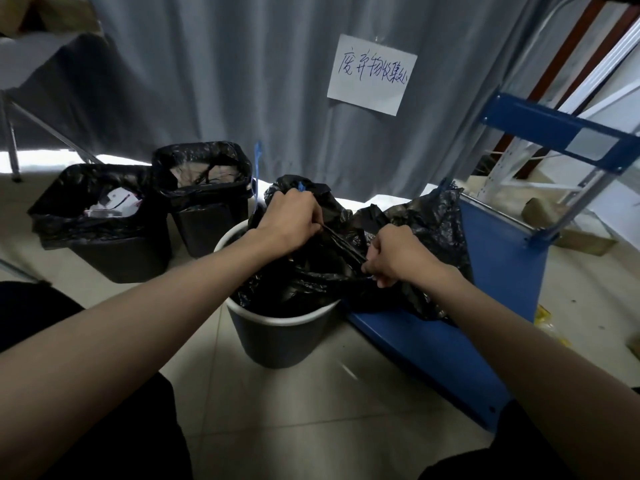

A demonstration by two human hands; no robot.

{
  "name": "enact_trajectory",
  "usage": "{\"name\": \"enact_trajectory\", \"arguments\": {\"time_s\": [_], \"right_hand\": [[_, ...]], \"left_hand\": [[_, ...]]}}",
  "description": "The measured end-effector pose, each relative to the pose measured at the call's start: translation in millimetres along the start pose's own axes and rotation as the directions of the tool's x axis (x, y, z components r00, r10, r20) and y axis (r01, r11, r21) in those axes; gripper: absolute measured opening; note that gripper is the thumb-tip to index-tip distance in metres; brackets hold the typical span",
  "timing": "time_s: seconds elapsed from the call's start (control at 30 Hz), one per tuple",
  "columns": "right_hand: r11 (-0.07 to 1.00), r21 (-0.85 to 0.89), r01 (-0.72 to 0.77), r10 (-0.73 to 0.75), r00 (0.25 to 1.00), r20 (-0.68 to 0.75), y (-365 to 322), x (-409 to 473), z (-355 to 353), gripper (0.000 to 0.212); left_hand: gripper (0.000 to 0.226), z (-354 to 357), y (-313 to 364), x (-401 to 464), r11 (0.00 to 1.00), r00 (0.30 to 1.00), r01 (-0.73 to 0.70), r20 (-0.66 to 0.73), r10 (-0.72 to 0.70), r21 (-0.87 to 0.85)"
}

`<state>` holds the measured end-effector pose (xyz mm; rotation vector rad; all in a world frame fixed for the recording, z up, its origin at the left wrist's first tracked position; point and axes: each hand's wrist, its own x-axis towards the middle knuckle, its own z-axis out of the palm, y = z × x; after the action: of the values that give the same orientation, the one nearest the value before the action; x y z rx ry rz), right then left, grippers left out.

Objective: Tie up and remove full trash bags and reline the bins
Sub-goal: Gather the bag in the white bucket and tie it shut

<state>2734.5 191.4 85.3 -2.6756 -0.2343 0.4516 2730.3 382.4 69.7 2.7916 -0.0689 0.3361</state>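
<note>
A person leans over a round bin (277, 336) with a white rim, standing on a tiled floor (329, 427). A black trash bag (408, 233) sits in the bin, its loose top spilling rightward onto a blue cart (498, 271). The left hand (294, 220) is closed tightly around a bunched part of the bag's top. The right hand (398, 256) pinches another gathered strand of the bag, stretched taut between both hands. Two square black bins (114, 251) (204, 226), each lined with a black bag, stand to the left before a grey curtain (242, 71) bearing a handwritten paper sign (372, 74).
</note>
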Motion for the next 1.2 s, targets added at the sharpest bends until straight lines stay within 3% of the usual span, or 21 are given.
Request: {"name": "enact_trajectory", "arguments": {"time_s": [0.2, 0.47, 0.6, 0.67, 0.77, 0.83, 0.9, 0.97, 1.1, 1.2], "right_hand": [[0.996, 0.079, 0.052, -0.048, 0.998, -0.05, -13, -5, -22, 0.015], [0.895, 0.417, 0.158, -0.119, 0.986, -0.116, -26, -1, -25, 0.012], [0.837, 0.529, 0.14, -0.082, 0.988, -0.132, -26, 5, -26, 0.01], [0.822, 0.555, 0.128, -0.082, 0.991, -0.106, -26, 8, -24, 0.011], [0.826, 0.552, 0.118, -0.098, 0.993, -0.065, -28, 11, -21, 0.012], [0.828, 0.549, 0.119, -0.104, 0.993, -0.059, -30, 12, -20, 0.013], [0.818, 0.562, 0.12, -0.097, 0.993, -0.071, -32, 13, -19, 0.012], [0.794, 0.592, 0.141, -0.099, 0.99, -0.103, -34, 14, -19, 0.013], [0.679, 0.711, 0.185, -0.123, 0.983, -0.139, -39, 13, -25, 0.012], [0.654, 0.731, 0.193, -0.14, 0.981, -0.134, -40, 13, -24, 0.007]], "left_hand": [[0.011, 3, -3, -3, 0.996, 0.998, 0.029, 0.057, -0.034, 0.089], [0.015, 14, -5, -13, 0.924, 0.976, -0.079, 0.219, -0.006, 0.375], [0.008, 18, -14, -12, 0.912, 0.966, -0.085, 0.256, -0.022, 0.402], [0.006, 19, -17, -9, 0.943, 0.968, -0.062, 0.249, -0.023, 0.328], [0.034, 15, -21, -2, 1.0, 0.973, 0.026, 0.231, -0.023, -0.006], [0.028, 9, -19, 1, 0.968, 0.979, 0.02, 0.2, 0.032, -0.252], [0.015, 7, -18, 3, 0.946, 0.985, -0.009, 0.161, 0.065, -0.324], [0.01, 8, -18, 1, 0.955, 0.989, -0.013, 0.137, 0.056, -0.296], [0.012, 18, -25, -7, 0.999, 0.981, -0.037, 0.193, 0.034, 0.013], [0.015, 18, -28, -11, 0.992, 0.971, -0.039, 0.238, 0.01, 0.117]]}}
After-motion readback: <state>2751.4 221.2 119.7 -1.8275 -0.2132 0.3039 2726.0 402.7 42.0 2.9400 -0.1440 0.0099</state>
